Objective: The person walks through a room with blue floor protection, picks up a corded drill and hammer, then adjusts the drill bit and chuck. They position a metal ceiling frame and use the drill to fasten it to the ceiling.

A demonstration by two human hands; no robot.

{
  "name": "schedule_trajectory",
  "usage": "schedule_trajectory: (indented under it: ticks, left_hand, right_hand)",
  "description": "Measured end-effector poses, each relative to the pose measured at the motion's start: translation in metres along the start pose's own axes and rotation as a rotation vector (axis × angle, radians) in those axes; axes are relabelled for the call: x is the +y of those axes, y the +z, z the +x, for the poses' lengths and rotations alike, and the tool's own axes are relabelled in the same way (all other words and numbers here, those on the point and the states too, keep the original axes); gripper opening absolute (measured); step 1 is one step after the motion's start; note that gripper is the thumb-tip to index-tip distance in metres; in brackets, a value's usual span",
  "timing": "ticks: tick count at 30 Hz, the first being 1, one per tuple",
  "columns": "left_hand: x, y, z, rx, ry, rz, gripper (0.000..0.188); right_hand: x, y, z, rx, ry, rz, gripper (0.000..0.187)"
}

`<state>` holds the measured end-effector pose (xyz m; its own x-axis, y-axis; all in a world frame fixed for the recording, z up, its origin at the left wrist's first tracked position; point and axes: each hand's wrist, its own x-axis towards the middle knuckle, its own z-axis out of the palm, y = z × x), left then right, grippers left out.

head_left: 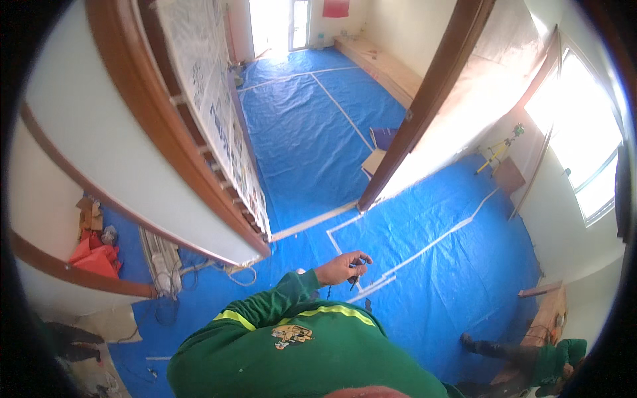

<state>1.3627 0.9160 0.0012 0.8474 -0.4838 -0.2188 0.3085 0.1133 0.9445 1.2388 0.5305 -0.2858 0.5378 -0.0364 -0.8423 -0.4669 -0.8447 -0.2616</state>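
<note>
My left hand (343, 268) is raised in front of my chest, at the end of a green sleeve (285, 298) with a yellow-green stripe. Its fingers are curled and closed round a small dark, thin object (353, 284), whose kind I cannot make out. Beneath the hand, strips of white tape (381, 284) run across the blue sheeting (292, 159) that covers the floor. My right hand does not show.
A brown door frame (424, 99) opens ahead into another sheeted room. A yellow tripod (491, 158) stands by the right window. Cables (174, 292) and a red bag (96, 257) lie at left. Another person (531, 358) in green and dark trousers is at lower right.
</note>
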Motion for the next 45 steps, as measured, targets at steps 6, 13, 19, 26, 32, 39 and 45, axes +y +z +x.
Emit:
schedule_trajectory:
  ticks: [6,13,19,26,32,39,45]
  left_hand:
    - [0.045,-0.098,0.018,-0.043,-0.095,0.007,0.034]
    - [0.02,-0.137,0.021,-0.084,-0.251,-0.396,0.035]
    - [0.023,-0.176,0.028,0.182,-0.139,-0.543,0.028]
    - [0.084,-0.27,0.059,0.16,-0.128,-0.27,0.017]
    - [0.15,-0.282,0.119,-0.254,-0.414,0.322,0.03]
    - [0.136,-0.269,0.148,0.011,-0.364,0.326,0.03]
    - [0.127,-0.238,0.16,0.357,-0.108,-0.455,0.035]
  right_hand:
    - [-0.077,-0.044,0.018,0.053,-0.035,-0.008,0.046]
    - [-0.101,-0.045,0.029,0.054,0.033,-0.087,0.049]
    - [-0.143,-0.071,0.112,0.063,0.056,-0.21,0.053]
    - [-0.269,-0.166,0.168,0.149,-0.156,-0.48,0.039]
    - [-0.249,-0.213,0.165,0.106,-0.067,-0.516,0.036]
    - [-0.215,-0.152,0.137,0.148,0.103,-0.11,0.042]
    - [-0.134,-0.069,0.135,0.21,0.149,0.038,0.049]
